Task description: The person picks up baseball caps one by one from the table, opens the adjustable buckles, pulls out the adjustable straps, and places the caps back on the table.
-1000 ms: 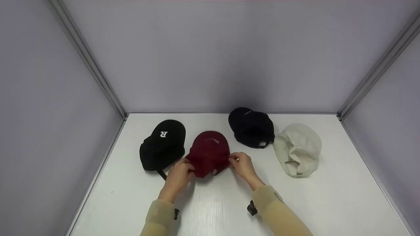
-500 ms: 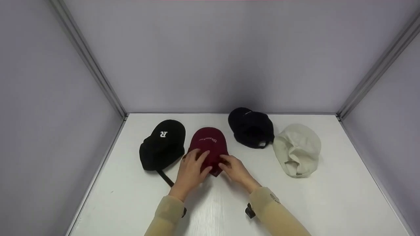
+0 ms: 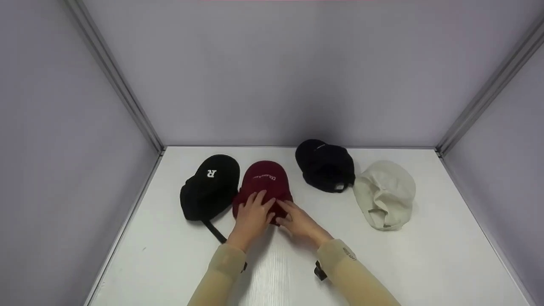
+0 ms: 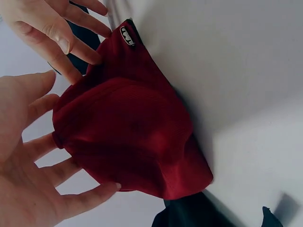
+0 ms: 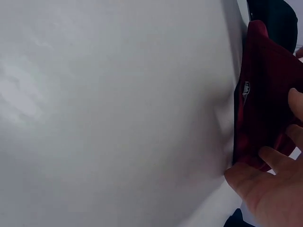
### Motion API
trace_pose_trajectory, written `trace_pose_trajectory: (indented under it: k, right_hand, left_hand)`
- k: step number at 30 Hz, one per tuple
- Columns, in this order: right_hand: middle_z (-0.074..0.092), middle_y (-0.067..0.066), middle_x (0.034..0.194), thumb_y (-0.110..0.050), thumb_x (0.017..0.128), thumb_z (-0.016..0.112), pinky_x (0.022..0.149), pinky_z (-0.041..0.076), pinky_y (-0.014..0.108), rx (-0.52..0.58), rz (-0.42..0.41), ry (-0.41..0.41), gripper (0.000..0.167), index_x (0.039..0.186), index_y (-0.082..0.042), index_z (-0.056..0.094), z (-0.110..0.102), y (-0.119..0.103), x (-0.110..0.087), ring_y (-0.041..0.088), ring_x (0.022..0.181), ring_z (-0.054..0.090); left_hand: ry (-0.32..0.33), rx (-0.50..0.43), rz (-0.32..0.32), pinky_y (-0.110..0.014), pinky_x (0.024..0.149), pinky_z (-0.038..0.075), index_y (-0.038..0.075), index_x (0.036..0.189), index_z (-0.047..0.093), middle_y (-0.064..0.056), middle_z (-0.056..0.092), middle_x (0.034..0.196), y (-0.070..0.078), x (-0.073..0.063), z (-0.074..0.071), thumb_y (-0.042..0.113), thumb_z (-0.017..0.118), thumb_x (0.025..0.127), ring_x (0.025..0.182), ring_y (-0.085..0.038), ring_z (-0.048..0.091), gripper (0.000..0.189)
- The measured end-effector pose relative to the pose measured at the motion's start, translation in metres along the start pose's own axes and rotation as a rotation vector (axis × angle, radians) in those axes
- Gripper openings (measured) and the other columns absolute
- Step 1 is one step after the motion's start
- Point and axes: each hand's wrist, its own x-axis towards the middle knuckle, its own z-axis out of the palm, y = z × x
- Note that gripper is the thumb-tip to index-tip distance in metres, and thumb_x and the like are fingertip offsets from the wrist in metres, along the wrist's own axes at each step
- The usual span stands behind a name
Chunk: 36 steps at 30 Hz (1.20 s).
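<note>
A dark red baseball cap (image 3: 265, 178) with white lettering on its front lies at the middle of the table, brim pointing away. My left hand (image 3: 250, 219) rests on the rear of its crown with fingers spread. From the right, my right hand (image 3: 299, 223) touches the back of the crown, fingers slightly bent. In the left wrist view the fingertips lie against the edge of the red cap (image 4: 132, 123), whose small metal tag shows. The right wrist view shows fingers along the side of the red cap (image 5: 265, 94).
Left of the red cap, close to it, lies a black cap (image 3: 210, 189) with a white R and a loose strap (image 3: 214, 231). A dark navy cap (image 3: 327, 168) lies back right, beside a crumpled off-white cap (image 3: 386, 193). Grey panels (image 3: 272, 76) enclose the white table (image 3: 442, 255).
Both hands left the red cap's lower edges and came together over its crown. The red cap shifted slightly away and to the left, and its lettering shows more fully. Other caps stayed put.
</note>
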Motion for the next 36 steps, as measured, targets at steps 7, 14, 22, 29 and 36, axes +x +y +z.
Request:
trace_pose_trajectory:
  k: [7,14,22,29,36]
  right_hand:
    - [0.027,0.022,0.156,-0.038,0.1,0.057,0.111,0.026,0.054,0.002,-0.017,-0.03,0.064,0.154,-0.012,0.032,-0.001,-0.002,0.005,0.04,0.14,0.028]
    - [0.029,0.023,0.154,-0.031,0.1,0.057,0.111,0.025,0.053,0.018,-0.019,-0.002,0.062,0.154,-0.012,0.032,-0.008,0.003,0.003,0.039,0.141,0.027]
    - [0.032,0.025,0.152,-0.032,0.1,0.057,0.111,0.026,0.054,0.048,0.005,0.113,0.06,0.152,-0.01,0.036,-0.029,0.02,-0.005,0.04,0.139,0.031]
    - [0.036,0.026,0.149,-0.024,0.099,0.061,0.109,0.029,0.054,0.068,0.041,0.244,0.057,0.149,-0.006,0.04,-0.05,0.039,-0.01,0.042,0.133,0.039]
    - [0.039,0.025,0.146,-0.023,0.099,0.061,0.108,0.031,0.055,0.047,0.076,0.315,0.056,0.149,-0.006,0.04,-0.066,0.056,-0.016,0.042,0.133,0.04]
  left_hand:
    - [-0.055,-0.076,-0.076,-0.064,0.084,0.047,0.013,0.137,0.059,-0.018,0.041,0.147,-0.008,0.002,0.0,0.03,0.065,0.096,0.13,-0.044,0.041,0.045]
    - [-0.043,-0.055,-0.113,-0.064,0.086,0.047,0.014,0.136,0.06,-0.017,0.043,0.146,-0.02,0.001,0.0,0.032,0.067,0.095,0.13,-0.044,0.041,0.045]
    - [-0.006,0.014,-0.088,-0.061,0.096,0.04,0.016,0.134,0.062,-0.018,0.047,0.143,-0.018,-0.001,-0.001,0.037,0.066,0.094,0.13,-0.042,0.043,0.045]
    - [0.038,0.004,-0.056,-0.06,0.102,0.035,0.016,0.133,0.062,-0.019,0.048,0.141,-0.007,0.0,0.0,0.035,0.066,0.094,0.135,-0.039,0.038,0.044]
    - [0.142,-0.049,0.029,-0.054,0.109,0.031,0.012,0.13,0.063,-0.02,0.053,0.135,0.005,0.001,0.0,0.033,0.068,0.092,0.13,-0.037,0.045,0.044]
